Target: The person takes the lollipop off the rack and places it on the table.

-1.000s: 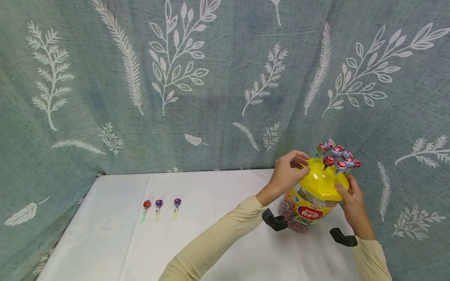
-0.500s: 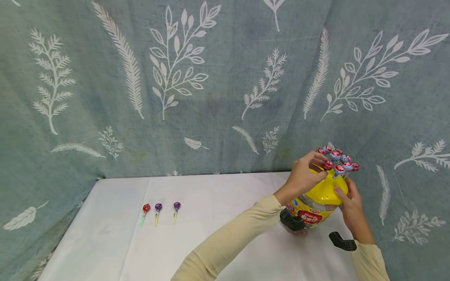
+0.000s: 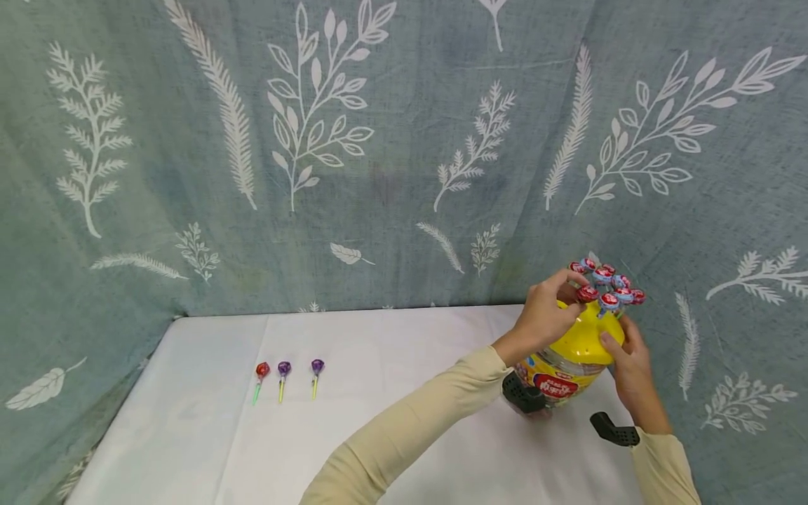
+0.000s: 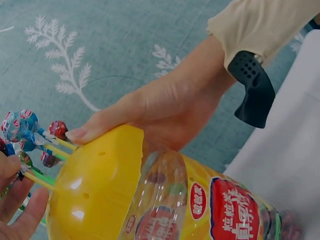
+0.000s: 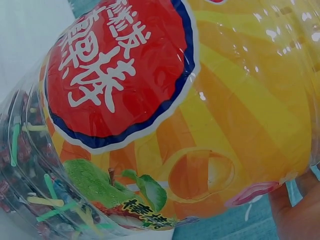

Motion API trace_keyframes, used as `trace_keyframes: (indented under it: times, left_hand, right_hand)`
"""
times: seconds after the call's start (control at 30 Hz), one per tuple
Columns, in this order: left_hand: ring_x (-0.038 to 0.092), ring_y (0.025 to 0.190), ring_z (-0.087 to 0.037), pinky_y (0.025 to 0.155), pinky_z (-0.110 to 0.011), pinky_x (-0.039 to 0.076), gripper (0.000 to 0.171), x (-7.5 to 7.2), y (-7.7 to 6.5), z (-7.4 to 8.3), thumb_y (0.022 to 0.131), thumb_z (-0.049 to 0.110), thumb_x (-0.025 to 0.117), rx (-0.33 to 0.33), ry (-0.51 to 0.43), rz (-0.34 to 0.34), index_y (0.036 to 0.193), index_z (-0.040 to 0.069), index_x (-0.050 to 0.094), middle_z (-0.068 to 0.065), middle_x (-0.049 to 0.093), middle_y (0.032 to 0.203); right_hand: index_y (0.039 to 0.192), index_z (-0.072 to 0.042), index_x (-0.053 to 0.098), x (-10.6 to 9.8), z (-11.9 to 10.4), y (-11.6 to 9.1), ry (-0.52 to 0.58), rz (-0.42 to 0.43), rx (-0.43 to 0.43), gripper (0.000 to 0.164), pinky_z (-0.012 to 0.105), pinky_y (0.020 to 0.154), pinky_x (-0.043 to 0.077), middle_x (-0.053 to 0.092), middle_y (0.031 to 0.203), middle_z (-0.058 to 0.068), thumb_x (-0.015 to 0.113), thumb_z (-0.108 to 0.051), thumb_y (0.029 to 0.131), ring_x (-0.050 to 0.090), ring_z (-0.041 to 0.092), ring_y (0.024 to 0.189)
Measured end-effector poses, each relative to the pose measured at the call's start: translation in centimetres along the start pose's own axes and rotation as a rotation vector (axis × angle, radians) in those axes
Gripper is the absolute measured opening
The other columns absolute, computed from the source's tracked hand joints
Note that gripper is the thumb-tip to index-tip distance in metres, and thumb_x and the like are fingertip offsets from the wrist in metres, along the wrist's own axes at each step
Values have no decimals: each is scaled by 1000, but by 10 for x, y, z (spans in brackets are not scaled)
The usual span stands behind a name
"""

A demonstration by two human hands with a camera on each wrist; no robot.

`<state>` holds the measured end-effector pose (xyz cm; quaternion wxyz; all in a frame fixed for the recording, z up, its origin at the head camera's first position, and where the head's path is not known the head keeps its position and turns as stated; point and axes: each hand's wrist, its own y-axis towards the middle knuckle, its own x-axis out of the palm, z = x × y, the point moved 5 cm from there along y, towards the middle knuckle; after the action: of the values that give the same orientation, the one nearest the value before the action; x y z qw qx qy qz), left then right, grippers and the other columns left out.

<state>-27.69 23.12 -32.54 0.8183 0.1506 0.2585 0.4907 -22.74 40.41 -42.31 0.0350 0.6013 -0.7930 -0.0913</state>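
Note:
A clear plastic candy jar (image 3: 558,384) with a yellow lid (image 3: 583,340) leans to the right over the table. Several lollipops (image 3: 621,282) stand upright in the lid, their sticks set in its small holes. My left hand (image 3: 548,308) pinches a red-wrapped lollipop (image 3: 588,294) just under its head; in the left wrist view its yellow stick (image 4: 39,181) meets the lid. My right hand (image 3: 634,365) grips the lid's right side, thumb on top and the other fingers hidden behind. Through the jar wall (image 5: 50,200) more candy and coloured sticks show.
Three lollipops lie apart on the white-covered table (image 3: 379,421) at the left: a red one (image 3: 262,370) with a green stick, and two purple ones (image 3: 284,369) with yellow sticks. A leaf-patterned green cloth (image 3: 391,175) hangs behind the table.
My left hand has moved right, from the lid's left edge to the red lollipop, and now pinches it. My right hand keeps its grip while the jar shifts only slightly.

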Motion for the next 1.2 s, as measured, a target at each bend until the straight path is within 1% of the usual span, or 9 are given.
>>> trace_keyframes:
  times: [0.17,0.33,0.4,0.6,0.8,0.97,1.07,1.2]
  left_hand:
    - [55,76,2,64,-9,46,24,-3,1,3,90,1,61,21,8,-1,111,12,56,0,66,88]
    - [56,80,1,67,-9,47,25,-12,3,10,91,0,59,73,-2,5,113,11,55,-3,66,91]
    - [56,80,1,68,-10,47,26,-15,3,11,91,0,59,79,-12,5,114,11,55,-2,66,92]
    - [57,80,0,68,-12,49,27,-26,-4,7,91,2,60,63,-44,10,115,12,55,-2,66,93]
    - [58,80,-2,66,-17,50,27,-43,-14,-2,89,1,61,54,-53,31,114,11,55,-3,67,94]
    - [59,81,-5,68,-19,52,28,-53,-24,-11,89,2,61,23,-79,26,115,11,55,-3,66,94]
    - [59,81,-5,72,-22,52,28,-58,-29,-15,90,3,61,7,-81,28,115,12,55,-2,66,94]
    - [59,81,-5,72,-24,52,27,-65,-35,-20,89,4,61,-2,-73,36,115,12,55,-1,66,94]
  right_hand:
    - [149,-14,18,1,-2,-1,9,-13,-9,60,8,86,41,38,129,-7,49,-19,98,45,6,109]
    - [149,-12,17,5,-5,0,8,-43,-42,61,9,87,41,36,132,-3,50,-18,98,46,7,110]
    - [149,-12,18,6,-5,1,7,-52,-43,60,9,87,41,36,131,-3,50,-18,98,46,8,109]
    - [148,-11,19,3,-5,-2,2,-37,-56,58,8,87,41,39,127,-6,49,-16,98,46,8,107]
    - [148,-10,20,1,-5,-2,20,-32,-70,57,9,88,40,38,128,-5,48,-12,98,46,8,108]
    - [149,-9,18,-1,-4,-3,47,-26,-78,59,8,88,39,37,129,-6,48,-11,98,45,7,108]
    - [148,-8,19,-1,-4,-3,53,-27,-82,58,8,88,39,38,129,-5,48,-11,98,46,7,108]
    - [147,-9,21,0,-4,-2,49,-32,-85,57,9,89,40,39,128,-5,49,-11,98,47,7,107]
